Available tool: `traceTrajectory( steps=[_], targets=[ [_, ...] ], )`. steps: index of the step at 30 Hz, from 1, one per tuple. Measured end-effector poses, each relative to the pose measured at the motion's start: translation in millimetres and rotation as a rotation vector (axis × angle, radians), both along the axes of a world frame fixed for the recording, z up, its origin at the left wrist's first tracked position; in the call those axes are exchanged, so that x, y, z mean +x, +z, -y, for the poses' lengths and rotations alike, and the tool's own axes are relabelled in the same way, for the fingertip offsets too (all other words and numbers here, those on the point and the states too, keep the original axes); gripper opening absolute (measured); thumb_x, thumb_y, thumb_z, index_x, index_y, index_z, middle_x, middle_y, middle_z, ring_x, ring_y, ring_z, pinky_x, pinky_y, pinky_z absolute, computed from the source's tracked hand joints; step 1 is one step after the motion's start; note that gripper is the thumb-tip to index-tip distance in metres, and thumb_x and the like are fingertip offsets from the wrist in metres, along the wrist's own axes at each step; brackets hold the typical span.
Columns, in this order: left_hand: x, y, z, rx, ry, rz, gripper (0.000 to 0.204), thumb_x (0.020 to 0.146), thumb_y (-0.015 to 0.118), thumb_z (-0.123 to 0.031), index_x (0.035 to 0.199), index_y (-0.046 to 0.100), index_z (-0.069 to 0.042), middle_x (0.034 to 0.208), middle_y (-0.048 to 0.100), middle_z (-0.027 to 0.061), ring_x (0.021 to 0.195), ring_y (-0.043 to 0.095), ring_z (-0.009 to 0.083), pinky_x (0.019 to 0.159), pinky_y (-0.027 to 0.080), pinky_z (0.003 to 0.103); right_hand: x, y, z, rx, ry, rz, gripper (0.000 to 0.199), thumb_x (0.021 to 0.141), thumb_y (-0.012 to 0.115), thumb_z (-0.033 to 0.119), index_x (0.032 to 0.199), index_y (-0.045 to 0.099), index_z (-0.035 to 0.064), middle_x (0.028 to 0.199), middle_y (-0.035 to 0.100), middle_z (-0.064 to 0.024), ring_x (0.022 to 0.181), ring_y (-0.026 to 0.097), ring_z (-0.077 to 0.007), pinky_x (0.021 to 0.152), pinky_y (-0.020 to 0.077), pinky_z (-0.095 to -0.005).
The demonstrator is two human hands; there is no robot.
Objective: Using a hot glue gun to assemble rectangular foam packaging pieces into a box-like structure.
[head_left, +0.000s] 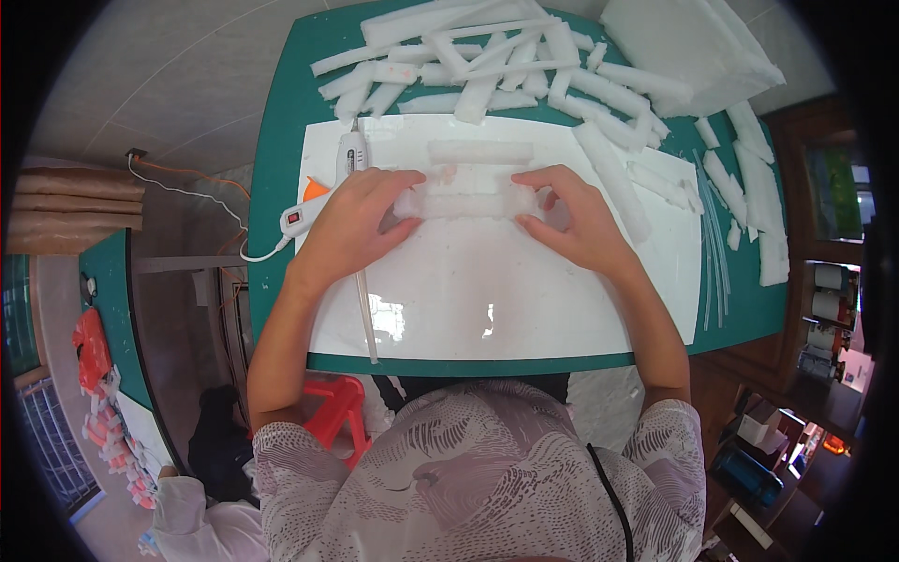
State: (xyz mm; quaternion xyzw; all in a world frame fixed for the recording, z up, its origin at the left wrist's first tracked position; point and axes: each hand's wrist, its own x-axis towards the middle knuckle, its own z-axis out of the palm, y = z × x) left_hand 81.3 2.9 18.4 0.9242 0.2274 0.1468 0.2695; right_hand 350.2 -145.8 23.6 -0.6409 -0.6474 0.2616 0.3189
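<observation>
My left hand (361,220) and my right hand (576,217) are at the two ends of a white foam assembly (468,204), built of short blocks and a strip. Fingers and thumb of each hand curve round its end pieces. Just behind it, a separate white foam strip (480,152) lies on the glossy white board (440,309). Beside my left hand rests a white hot glue gun (352,153) with an orange trigger and a red switch, partly hidden by that hand. A long pale rod (365,314) shows below my left wrist.
Many loose foam strips (478,70) pile up along the far side of the green table (281,122), with a large foam block (693,51) at far right. Thin clear glue sticks (714,244) lie at right. A white cord (187,194) runs to a wall socket. A red stool (342,412) stands below.
</observation>
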Motion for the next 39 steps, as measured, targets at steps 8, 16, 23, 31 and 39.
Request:
traceTrajectory(
  steps=[8,16,23,31,39],
  targets=[
    [0,1,1,0.006,-0.003,0.019,0.047,0.079,0.078,-0.012,0.123,0.062,-0.007,0.113,0.066,0.0116,0.107,0.061,0.0306,0.095,0.048,0.038,0,0,0,-0.005,0.002,-0.002,0.04,0.085,0.074,0.016,0.123,0.064,0.0127,0.116,0.063,-0.0085,0.1,0.06,-0.023,0.081,0.0525,-0.032],
    [1,0,1,0.025,-0.011,0.066,0.043,0.08,0.076,-0.012,0.12,0.06,-0.006,0.105,0.066,0.0146,0.097,0.06,0.034,0.089,0.047,0.042,0,1,0,-0.007,-0.002,-0.011,0.04,0.085,0.073,0.016,0.124,0.063,0.0124,0.119,0.064,-0.0085,0.101,0.06,-0.0224,0.081,0.0524,-0.0319],
    [2,0,1,0.014,-0.006,0.065,0.043,0.08,0.076,-0.012,0.12,0.061,-0.006,0.105,0.066,0.015,0.098,0.06,0.034,0.09,0.047,0.042,0,1,-1,0.003,-0.002,0.0,0.041,0.084,0.074,0.016,0.124,0.063,0.0125,0.116,0.064,-0.0083,0.099,0.06,-0.022,0.08,0.0522,-0.0317],
    [-1,1,0,0.001,0.009,0.018,0.045,0.082,0.077,-0.014,0.123,0.062,-0.008,0.115,0.065,0.0121,0.109,0.06,0.0308,0.094,0.048,0.039,0,-5,-2,0.034,-0.011,-0.03,0.043,0.081,0.076,0.012,0.122,0.063,0.0091,0.116,0.064,-0.0086,0.09,0.058,-0.0202,0.08,0.0499,-0.0291],
    [-33,49,-10,-0.122,0.054,0.181,0.048,0.081,0.074,-0.012,0.126,0.06,-0.007,0.113,0.066,0.0117,0.102,0.061,0.0278,0.093,0.047,0.039,0,-3,-1,0.012,-0.019,-0.009,0.044,0.081,0.076,0.012,0.123,0.063,0.0089,0.116,0.064,-0.0091,0.091,0.059,-0.02,0.08,0.05,-0.0293]
  ],
)
